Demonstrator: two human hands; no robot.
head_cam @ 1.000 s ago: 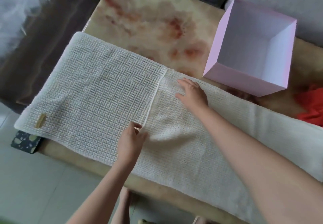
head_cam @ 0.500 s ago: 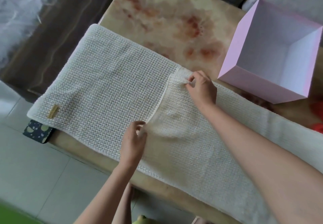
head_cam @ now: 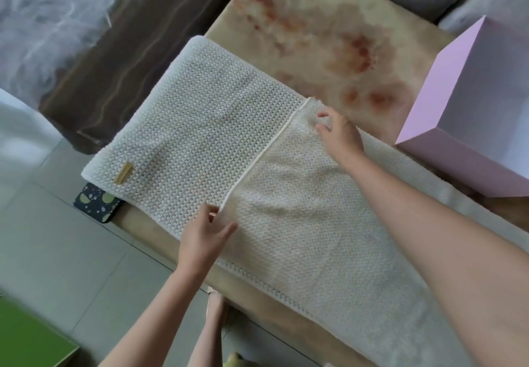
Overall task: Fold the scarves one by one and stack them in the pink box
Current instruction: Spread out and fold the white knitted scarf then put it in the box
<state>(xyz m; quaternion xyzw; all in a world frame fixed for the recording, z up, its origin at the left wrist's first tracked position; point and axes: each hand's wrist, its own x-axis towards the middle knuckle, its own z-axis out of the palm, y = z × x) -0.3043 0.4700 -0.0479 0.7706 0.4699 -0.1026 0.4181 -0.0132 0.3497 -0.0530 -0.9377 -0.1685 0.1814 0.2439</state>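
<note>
Scarf: the cream scarf [head_cam: 200, 137] is lying across the table [head_cam: 315, 37], one end doubled over.
Why: I am squaring that edge so the fold is sitting even.
Left: my left hand [head_cam: 204, 235] is pinching the edge's near corner.
Right: my right hand [head_cam: 340, 135] is pinching the far corner, fingers closing narrowly on the knit.
Box: the pink box [head_cam: 443, 80] is standing open just beside the scarf.

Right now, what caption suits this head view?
Left hand and right hand pinch the edge of a cream knitted scarf beside a pink box.
</note>
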